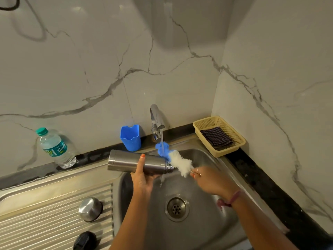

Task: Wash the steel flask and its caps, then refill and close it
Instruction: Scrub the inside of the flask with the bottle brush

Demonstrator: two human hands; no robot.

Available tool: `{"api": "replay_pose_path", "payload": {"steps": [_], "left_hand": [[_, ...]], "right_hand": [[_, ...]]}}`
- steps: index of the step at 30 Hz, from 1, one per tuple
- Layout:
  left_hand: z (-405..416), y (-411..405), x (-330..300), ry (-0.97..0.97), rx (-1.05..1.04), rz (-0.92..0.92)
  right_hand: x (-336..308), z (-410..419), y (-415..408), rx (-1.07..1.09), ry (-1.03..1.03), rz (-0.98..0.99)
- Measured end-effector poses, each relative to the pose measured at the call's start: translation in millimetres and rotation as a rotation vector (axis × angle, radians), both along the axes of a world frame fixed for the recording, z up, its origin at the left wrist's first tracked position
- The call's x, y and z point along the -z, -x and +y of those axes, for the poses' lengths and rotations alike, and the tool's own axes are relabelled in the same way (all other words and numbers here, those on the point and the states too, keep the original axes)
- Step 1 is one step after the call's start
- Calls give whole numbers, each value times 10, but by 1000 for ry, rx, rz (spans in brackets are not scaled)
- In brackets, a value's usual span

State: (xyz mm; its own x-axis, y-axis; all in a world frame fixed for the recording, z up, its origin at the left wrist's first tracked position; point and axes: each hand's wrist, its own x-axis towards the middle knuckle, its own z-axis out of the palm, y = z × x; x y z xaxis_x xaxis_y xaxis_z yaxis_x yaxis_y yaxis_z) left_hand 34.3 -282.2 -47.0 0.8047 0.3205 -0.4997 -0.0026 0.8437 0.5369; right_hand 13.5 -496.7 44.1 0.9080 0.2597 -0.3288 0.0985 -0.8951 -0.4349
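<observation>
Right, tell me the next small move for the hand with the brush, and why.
Probably slide the bottle brush into the steel flask. The right hand pinches the handle with the bristles under the running tap, just outside the flask's open mouth, while the left hand holds the flask on its side over the sink. Both caps lie on the drainboard.

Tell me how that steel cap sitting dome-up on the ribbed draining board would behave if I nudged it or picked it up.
The steel cap looks rigid and probably light, being a small hollow shell. Its polished dome may be slippery with wet fingers. Resting rim-down on the draining board, it seems unlikely to tip; a nudge would more likely make it slide along the ribs than roll.
</observation>
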Motion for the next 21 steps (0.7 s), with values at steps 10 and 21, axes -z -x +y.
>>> {"api": "replay_pose_path", "payload": {"steps": [10,21], "left_hand": [[-9,-9,18,-50,16,-46],[29,-132,28,-115,70,-58]], "right_hand": [[-168,-245,0,28,43,56],[-149,-331,70,59,-40,116]]}}
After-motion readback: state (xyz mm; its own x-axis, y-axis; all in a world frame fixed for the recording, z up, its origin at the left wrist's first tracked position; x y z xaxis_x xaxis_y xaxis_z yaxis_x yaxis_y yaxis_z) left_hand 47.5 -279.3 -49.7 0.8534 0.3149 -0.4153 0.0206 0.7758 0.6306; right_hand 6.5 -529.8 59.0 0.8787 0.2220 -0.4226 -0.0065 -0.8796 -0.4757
